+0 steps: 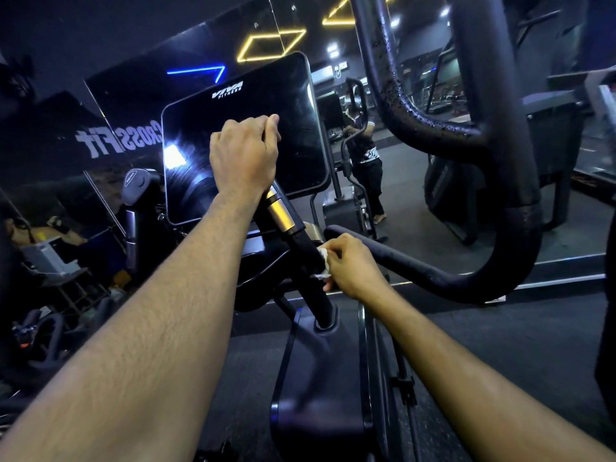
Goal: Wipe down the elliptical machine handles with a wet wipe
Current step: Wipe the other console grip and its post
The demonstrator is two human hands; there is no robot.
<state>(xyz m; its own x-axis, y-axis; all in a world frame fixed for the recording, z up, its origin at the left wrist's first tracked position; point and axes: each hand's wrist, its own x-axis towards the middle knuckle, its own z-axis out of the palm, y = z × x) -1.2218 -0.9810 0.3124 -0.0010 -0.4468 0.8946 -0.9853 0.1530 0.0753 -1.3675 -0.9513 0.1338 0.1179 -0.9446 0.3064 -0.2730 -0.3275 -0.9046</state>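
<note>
1. Mirror wall (pixel 433 195): behind the console, spanning the background; it reflects gym floor, neon ceiling lights and a standing person beside a machine.
2. Looped handle (pixel 520 228): thick dark bar right of the console, rising out of frame at the top and curving low towards the machine's middle; its coating looks pitted and worn.
3. Console (pixel 240 138): dark glossy screen with a white brand mark at its top; taken here as the landmark.
4. Handle post (pixel 300 248): black upright bar in front of and below the console, with a metallic band (pixel 280 211) partway up; its foot enters the machine housing (pixel 310 378) beneath.
5. Left hand (pixel 245 155): in front of the console's face, fingers curled tight around the top of the handle post, steadying it.
6. Right hand (pixel 350 265): below and right of the console, fingers bunched and pinching the wipe against the post's lower section.
7. Wet wipe (pixel 322 261): small white crumpled wad below the console, pressed to the post's right side under the metallic band.
8. Step in hand, as judged: wiping the post's lower shaft. The next move likely calls for sliding the wipe along and around the bar, then shifting the left hand so the gripped top can be cleaned; the looped handle appears to remain.
</note>
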